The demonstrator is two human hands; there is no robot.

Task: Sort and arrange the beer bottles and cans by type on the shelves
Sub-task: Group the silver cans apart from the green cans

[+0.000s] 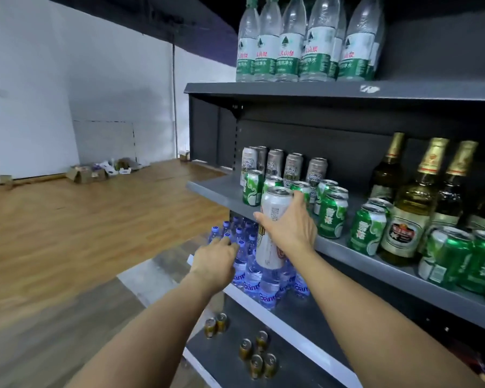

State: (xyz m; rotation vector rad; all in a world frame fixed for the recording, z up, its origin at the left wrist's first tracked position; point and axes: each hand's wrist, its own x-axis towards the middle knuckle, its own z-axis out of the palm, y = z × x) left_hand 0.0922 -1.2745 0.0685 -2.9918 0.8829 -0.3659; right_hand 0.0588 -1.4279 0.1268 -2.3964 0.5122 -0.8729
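Holding a tall can [272, 219] by its side, the right hand [289, 228] wraps round it just in front of the shelf [347, 249], likely to stand it with the other tall cans [293, 166] behind. It stands up straight, top up. Green cans [332, 217] sit just right of that hand. The left hand [214, 263] hangs lower, over water bottles [252, 273], fingers bent; I cannot tell if it holds anything.

Five large water bottles [303, 40] across the front of the top shelf [403, 91], more hidden behind. Five tall silver cans [293, 169] along the back of the middle shelf [216, 189]; one more tall white can [272, 228] off its front edge. About eleven green cans [332, 217] there and four beer bottles [412, 203] toward its right end. Six gold cans [256, 365] on the bottom shelf [221, 348]. Small water bottles [252, 273]: too crowded to count.
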